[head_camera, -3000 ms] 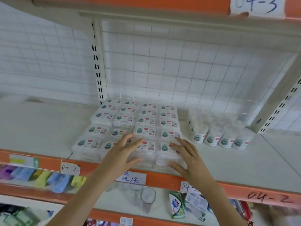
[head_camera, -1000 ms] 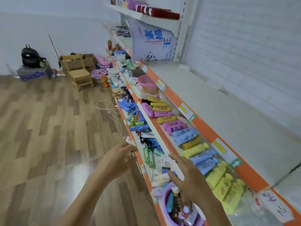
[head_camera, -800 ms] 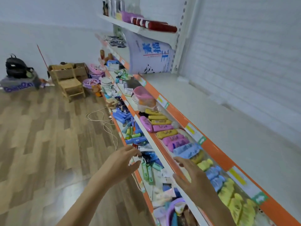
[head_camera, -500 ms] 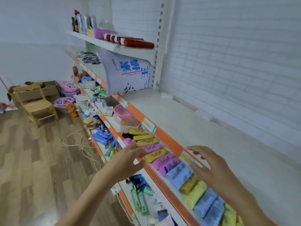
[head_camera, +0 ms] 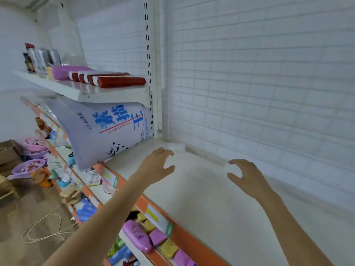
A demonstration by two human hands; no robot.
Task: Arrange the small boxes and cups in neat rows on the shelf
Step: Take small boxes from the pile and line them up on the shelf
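White wire-grid back panel (head_camera: pixel 259 77) behind a pale shelf (head_camera: pixel 201 198) edged in orange. Slotted white upright (head_camera: pixel 148 73) at the bay's corner. Higher white shelf (head_camera: pixel 76 91) to the left. Wood-patterned floor (head_camera: pixel 25 214) below, with a loose cord (head_camera: pixel 46 229). Plain white wall (head_camera: pixel 13 54) beyond. Soft, even light.

Left arm: bare forearm rising from the lower left edge toward the centre, wrist straight.
Left hand (head_camera: pixel 156 168): back toward the camera, fingers loosely curled, thumb spread to the right, holding nothing.
Right arm: bare forearm rising from the lower right edge.
Right hand (head_camera: pixel 247 177): fingers loosely curled leftward, thumb spread below them, holding nothing.
Spacing: hands well apart, at similar height.
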